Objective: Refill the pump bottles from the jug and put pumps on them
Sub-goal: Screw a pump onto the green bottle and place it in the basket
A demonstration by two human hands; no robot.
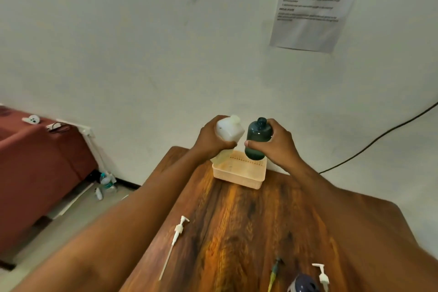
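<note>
Above the basket [239, 174], left hand [211, 137] grips jug [228, 129], right hand [277, 142] grips bottle [258, 137].

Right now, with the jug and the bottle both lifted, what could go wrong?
Both the white jug and the dark bottle are held in the air above the basket, so liquid could miss the narrow neck and spill there. The left hand grips the jug alone; it might slip.
</note>
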